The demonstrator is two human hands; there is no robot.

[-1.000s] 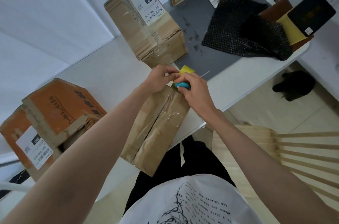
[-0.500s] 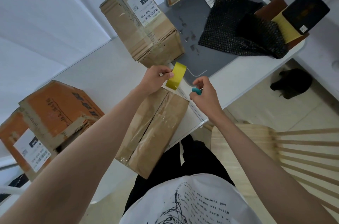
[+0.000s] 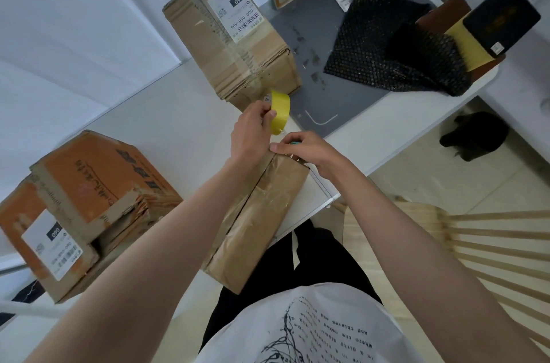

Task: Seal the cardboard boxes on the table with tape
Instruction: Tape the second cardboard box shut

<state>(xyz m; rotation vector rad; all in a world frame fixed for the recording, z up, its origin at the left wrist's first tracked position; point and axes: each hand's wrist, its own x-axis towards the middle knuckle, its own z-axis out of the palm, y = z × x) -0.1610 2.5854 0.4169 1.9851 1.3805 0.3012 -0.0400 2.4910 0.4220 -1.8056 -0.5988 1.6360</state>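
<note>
A long brown cardboard box [image 3: 256, 223] lies at the table's near edge, with clear tape along its top seam. My left hand [image 3: 250, 130] grips a yellow tape roll [image 3: 280, 112] just above the box's far end. My right hand [image 3: 309, 154] rests on that far end, its thumb pressing on the top edge, and its curled fingers hold a small teal tool [image 3: 295, 143], mostly hidden. A taller brown box [image 3: 229, 35] with a white label stands behind. An orange box [image 3: 89, 202] with open, torn flaps sits at the left.
The white table [image 3: 166, 124] carries a grey mat [image 3: 309, 44] with black bubble wrap [image 3: 393, 50], a black and yellow book and small cartons at the back right. A wooden slatted chair [image 3: 464, 243] stands at the right. A dark shape lies on the floor.
My right hand, which had drawn away to the right with the teal tool, came back onto the box's far end. My left hand lifted the yellow roll slightly up and away.
</note>
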